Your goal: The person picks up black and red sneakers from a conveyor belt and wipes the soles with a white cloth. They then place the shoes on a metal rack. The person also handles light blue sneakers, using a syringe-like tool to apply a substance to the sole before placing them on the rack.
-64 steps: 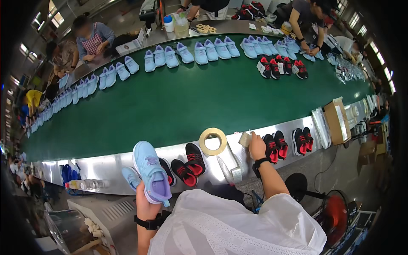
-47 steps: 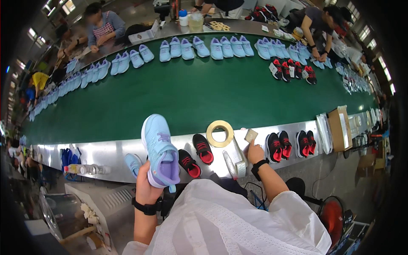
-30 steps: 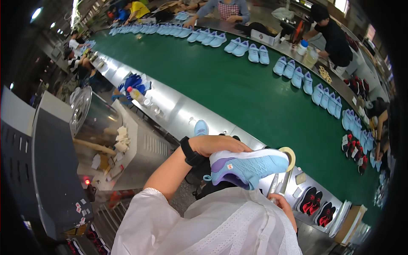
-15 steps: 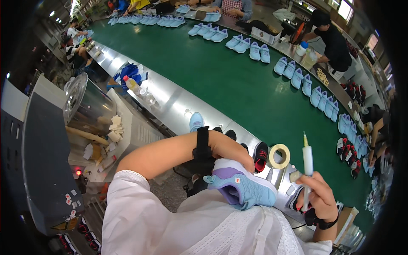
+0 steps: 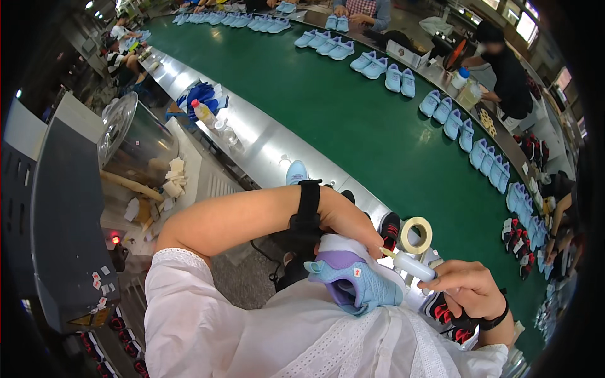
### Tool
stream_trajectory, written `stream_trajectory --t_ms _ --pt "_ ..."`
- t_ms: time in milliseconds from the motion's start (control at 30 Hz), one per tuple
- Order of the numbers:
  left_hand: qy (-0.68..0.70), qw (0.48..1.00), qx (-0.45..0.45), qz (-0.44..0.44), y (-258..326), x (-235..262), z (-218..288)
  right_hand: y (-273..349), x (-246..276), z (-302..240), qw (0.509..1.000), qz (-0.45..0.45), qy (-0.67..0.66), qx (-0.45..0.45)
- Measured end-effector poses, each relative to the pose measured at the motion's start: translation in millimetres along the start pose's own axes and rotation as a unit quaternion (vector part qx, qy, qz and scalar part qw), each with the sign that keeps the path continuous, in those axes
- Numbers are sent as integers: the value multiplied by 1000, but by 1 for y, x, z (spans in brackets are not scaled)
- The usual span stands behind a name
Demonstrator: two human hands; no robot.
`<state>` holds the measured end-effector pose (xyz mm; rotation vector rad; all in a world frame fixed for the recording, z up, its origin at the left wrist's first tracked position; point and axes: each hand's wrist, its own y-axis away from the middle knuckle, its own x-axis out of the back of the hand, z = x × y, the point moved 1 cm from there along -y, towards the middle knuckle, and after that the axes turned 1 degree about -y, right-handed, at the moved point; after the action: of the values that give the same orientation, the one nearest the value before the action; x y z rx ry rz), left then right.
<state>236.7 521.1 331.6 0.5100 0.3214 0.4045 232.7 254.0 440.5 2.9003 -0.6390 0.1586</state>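
Note:
A light blue sneaker (image 5: 382,288) with lilac trim and a white sole lies on its side against my white blouse, its opening facing me. My left hand (image 5: 354,222) reaches over and grips it by the sole side; its fingertips are partly hidden. In my right hand (image 5: 474,291) is a syringe (image 5: 413,267) with a white barrel and a thin yellowish tip. That syringe points left, its tip close to my left fingers and the sole's edge. Whether it touches the sole I cannot tell.
A tape roll (image 5: 416,234) and a black-red shoe (image 5: 390,228) lie beyond the sneaker on the metal ledge (image 5: 265,142). Past it runs a green conveyor belt (image 5: 353,113) with rows of blue shoes. A grey machine (image 5: 69,220) stands left. Co-workers sit and stand across the belt.
The syringe has swung from upright to nearly level, and its tip has come left to the sneaker's sole. My left hand keeps its grip. The view has shifted slightly.

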Motion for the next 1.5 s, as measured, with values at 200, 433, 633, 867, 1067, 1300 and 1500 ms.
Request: stream_trajectory --t_ms 200,433,633,867,1067,1300,1500 --pt "-73 996 17 -56 0 4 4 -6 2 15 988 -10 88 129" --pt "-114 991 -28 -62 0 3 5 -22 0 2 981 -37 157 108" --pt "-136 988 12 -68 8 0 16 -27 0 4 972 -44 192 129" --pt "-121 990 -10 -70 7 4 8 -36 -1 -4 950 -42 263 164" --pt "-143 985 -54 -84 11 12 4 -40 -3 -12 910 -38 363 196" --pt "-137 986 -44 -85 17 20 2 -46 -3 -15 905 -27 375 198" --pt "-130 988 7 -79 24 26 5 -50 -6 -15 906 -11 378 192"
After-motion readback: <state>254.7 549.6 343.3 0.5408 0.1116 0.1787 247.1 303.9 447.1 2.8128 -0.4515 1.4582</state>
